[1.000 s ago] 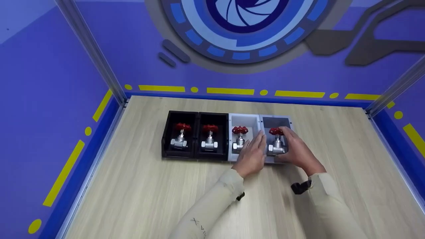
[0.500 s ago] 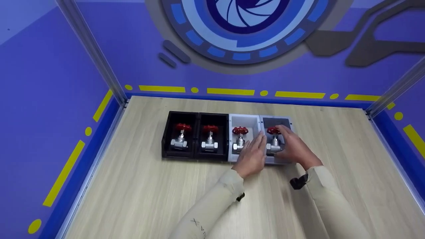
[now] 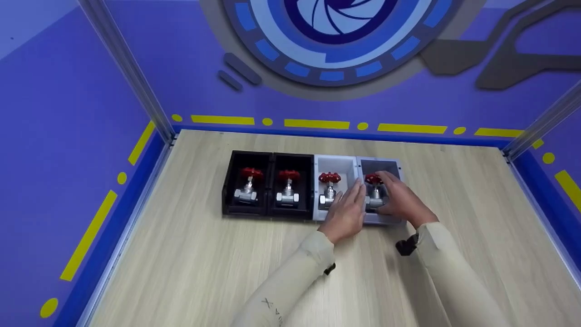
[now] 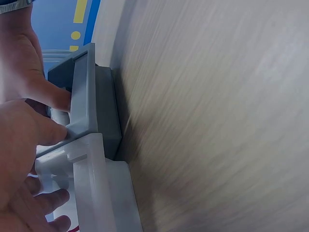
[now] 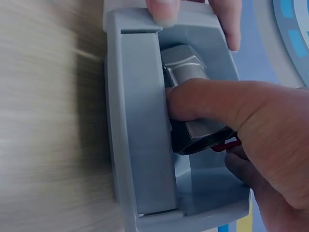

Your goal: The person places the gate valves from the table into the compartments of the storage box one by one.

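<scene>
In the head view, a steel gate valve with a red handwheel (image 3: 373,178) stands in the grey bin (image 3: 383,219) at the row's right end. My right hand (image 3: 404,202) grips this valve, its fingers up by the handwheel. The right wrist view shows its thumb pressing the metal body (image 5: 183,70). My left hand (image 3: 346,213) rests over the wall where the white bin (image 3: 336,163) meets the grey one, fingers mostly straight in the head view. In the left wrist view, its thumb touches the grey bin's edge. Another valve (image 3: 330,188) in the white bin is partly covered by that hand.
Two black bins (image 3: 248,210) join the row on the left, each with a similar red-wheeled valve (image 3: 289,188). The bins stand on a wood-grain table (image 3: 204,263). Blue printed panels (image 3: 308,106) enclose its back and sides.
Within the grey bin, the right hand and the gripped valve have shifted slightly left, toward the white bin. The left hand stays on the dividing wall.
</scene>
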A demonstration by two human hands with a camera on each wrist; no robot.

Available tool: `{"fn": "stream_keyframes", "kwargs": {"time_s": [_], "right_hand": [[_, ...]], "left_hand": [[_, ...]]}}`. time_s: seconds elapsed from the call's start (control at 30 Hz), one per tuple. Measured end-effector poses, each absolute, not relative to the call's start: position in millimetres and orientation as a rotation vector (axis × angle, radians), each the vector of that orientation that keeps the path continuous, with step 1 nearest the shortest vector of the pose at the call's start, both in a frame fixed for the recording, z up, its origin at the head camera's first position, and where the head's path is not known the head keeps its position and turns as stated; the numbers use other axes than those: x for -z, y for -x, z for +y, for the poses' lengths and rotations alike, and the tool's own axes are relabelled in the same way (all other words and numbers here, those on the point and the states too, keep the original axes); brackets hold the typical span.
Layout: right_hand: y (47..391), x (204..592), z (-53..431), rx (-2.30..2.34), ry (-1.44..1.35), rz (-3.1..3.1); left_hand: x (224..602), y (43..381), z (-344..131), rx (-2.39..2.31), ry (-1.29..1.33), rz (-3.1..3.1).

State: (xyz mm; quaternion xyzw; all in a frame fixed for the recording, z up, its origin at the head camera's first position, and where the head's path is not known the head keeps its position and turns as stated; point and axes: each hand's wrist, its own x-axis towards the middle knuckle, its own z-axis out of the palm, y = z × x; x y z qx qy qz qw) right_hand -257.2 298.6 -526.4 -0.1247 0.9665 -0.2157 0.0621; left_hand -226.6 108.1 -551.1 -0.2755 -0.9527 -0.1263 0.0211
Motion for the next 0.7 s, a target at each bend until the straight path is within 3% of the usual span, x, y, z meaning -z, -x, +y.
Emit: {"fn": "stream_keyframes", "kwargs": {"time_s": [0.7], "right_hand": [[267.5, 534.6, 289.7, 0.539, 0.368, 2.892]], "left_hand": [[551.0, 226.9, 109.4, 0.425, 0.848, -2.987]]}}
